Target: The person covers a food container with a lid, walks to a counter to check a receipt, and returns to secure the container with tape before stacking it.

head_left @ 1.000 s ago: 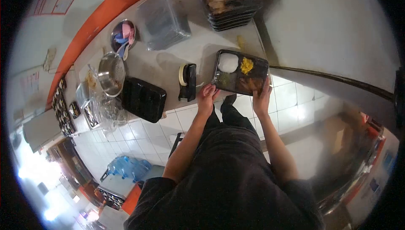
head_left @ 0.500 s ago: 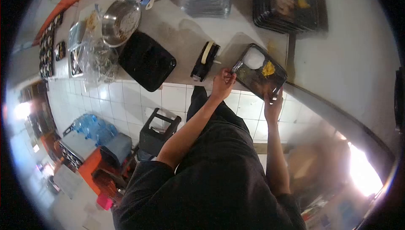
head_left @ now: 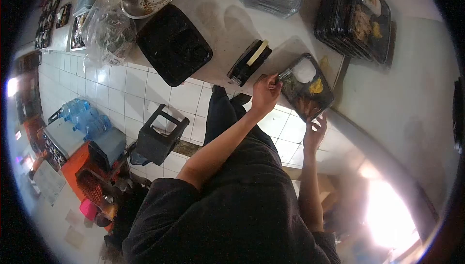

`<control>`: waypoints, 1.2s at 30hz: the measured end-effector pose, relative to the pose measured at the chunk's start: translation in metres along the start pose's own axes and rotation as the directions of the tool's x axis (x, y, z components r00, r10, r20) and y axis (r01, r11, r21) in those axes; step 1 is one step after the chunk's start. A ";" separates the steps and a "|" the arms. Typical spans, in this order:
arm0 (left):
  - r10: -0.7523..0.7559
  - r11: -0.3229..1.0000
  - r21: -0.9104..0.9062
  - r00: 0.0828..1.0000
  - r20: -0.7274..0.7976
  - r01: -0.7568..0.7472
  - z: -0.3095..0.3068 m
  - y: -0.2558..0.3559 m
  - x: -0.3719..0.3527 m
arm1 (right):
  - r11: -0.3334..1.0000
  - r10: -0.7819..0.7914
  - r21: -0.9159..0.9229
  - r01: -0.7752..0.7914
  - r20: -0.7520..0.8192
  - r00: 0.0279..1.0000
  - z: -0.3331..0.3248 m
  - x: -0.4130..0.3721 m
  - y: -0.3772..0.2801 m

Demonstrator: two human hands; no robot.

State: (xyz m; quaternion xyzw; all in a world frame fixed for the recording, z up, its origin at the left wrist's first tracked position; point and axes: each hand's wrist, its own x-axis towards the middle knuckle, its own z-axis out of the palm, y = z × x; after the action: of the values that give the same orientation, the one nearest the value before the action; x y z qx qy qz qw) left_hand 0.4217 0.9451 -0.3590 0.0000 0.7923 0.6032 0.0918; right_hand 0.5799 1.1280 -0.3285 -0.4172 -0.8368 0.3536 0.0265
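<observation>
The black lidded meal tray has turned slantwise at the edge of the white worktop. The left hand now pinches its far corner with closed fingers. The right hand, fingers loosely spread, steadies the near end.

The person wears a loose black short-sleeved shirt of soft, faintly creased cloth; its wide sleeves end about the elbows; the forearms below them are uncovered; the left hand and the right hand are bare too; long dark trousers cover the legs; the footwear is too dark to make out.
</observation>
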 end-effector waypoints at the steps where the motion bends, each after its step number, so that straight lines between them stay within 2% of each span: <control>1: -0.022 0.999 -0.035 0.999 0.024 0.023 0.000 0.001 0.000 | 1.000 -0.002 0.023 0.002 -0.001 1.000 0.001 -0.002 -0.004; 3: -0.046 0.996 -0.071 0.998 0.052 0.050 -0.001 -0.001 -0.001 | 0.995 -0.003 0.103 0.004 -0.014 1.000 0.005 -0.003 -0.005; 6: 0.029 0.998 -0.056 1.000 0.006 -0.028 -0.001 -0.009 0.002 | 0.998 -0.038 0.046 0.038 -0.003 0.999 0.003 -0.003 0.002; 8: -0.070 0.995 -0.061 0.991 0.110 0.077 -0.003 -0.013 0.006 | 0.999 -0.008 0.044 0.008 -0.004 1.000 0.004 -0.001 0.004; 10: -0.067 0.993 -0.085 0.991 0.114 0.077 -0.002 -0.016 0.005 | 0.999 0.023 0.041 -0.023 -0.008 1.000 0.007 0.003 0.016; 15: -0.117 0.988 -0.082 0.980 0.163 0.132 -0.007 -0.008 0.008 | 0.964 0.121 0.237 -0.122 0.018 0.993 0.008 0.005 0.006; 16: 0.037 0.991 0.119 0.985 0.167 -0.058 -0.010 -0.009 0.011 | 0.950 0.139 0.280 -0.142 0.032 0.990 0.007 0.006 0.006; 17: 0.191 0.918 0.310 0.961 0.202 -0.247 -0.010 -0.008 0.016 | 0.948 0.144 0.283 -0.145 0.023 0.989 0.007 0.011 0.008; 18: 0.196 0.917 0.306 0.957 0.215 -0.256 -0.008 -0.003 0.021 | 0.964 0.121 0.234 -0.123 0.020 0.992 0.005 0.016 0.014; 20: 0.379 0.861 0.256 0.890 0.253 -0.440 -0.004 0.011 0.033 | 0.976 0.110 0.186 -0.110 0.010 0.994 0.001 0.026 0.020; 21: 0.291 0.889 0.258 0.902 0.321 -0.378 0.001 0.014 0.041 | 0.989 0.096 0.113 -0.093 -0.024 0.995 -0.002 0.033 0.018; 22: 0.295 0.887 0.254 0.896 0.332 -0.386 0.008 0.010 0.049 | 0.996 0.081 0.038 -0.079 -0.055 0.995 -0.004 0.040 0.015; 24: 0.232 0.924 0.214 0.911 0.341 -0.316 0.022 0.000 0.068 | 0.998 0.063 0.026 -0.061 -0.112 0.992 -0.003 0.057 0.014; 25: 0.386 0.841 0.275 0.873 0.299 -0.466 0.030 -0.004 0.077 | 0.994 0.071 0.090 -0.061 -0.114 0.991 -0.003 0.067 0.018; 26: 0.389 0.838 0.271 0.867 0.312 -0.474 0.038 -0.009 0.083 | 0.986 0.081 0.153 -0.062 -0.116 0.990 -0.003 0.076 0.023; 28: 0.270 0.916 0.206 0.909 0.316 -0.344 0.047 0.005 0.096 | 0.972 0.103 0.221 -0.073 -0.127 0.987 0.001 0.092 0.026; 30: 0.290 0.917 0.164 0.889 0.353 -0.364 0.055 0.010 0.105 | 0.978 -0.017 0.201 0.060 -0.209 0.978 0.001 0.106 0.026; 31: 0.301 0.924 0.122 0.885 0.355 -0.363 0.057 0.018 0.106 | 0.977 -0.003 0.207 0.049 -0.219 0.976 -0.002 0.107 0.013; 33: 0.310 0.929 0.079 0.875 0.372 -0.362 0.060 0.024 0.109 | 0.998 0.042 0.059 -0.030 -0.216 0.975 -0.004 0.108 -0.008; 36: 0.388 0.894 0.068 0.840 0.379 -0.443 0.067 0.010 0.117 | 0.993 0.023 0.115 0.000 -0.195 0.980 0.011 0.128 0.033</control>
State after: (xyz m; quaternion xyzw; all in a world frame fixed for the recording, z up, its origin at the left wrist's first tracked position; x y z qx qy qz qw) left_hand 0.3151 1.0247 -0.3834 0.2882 0.7873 0.5359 0.0999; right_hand 0.5153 1.2263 -0.3893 -0.4526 -0.8061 0.3582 0.1308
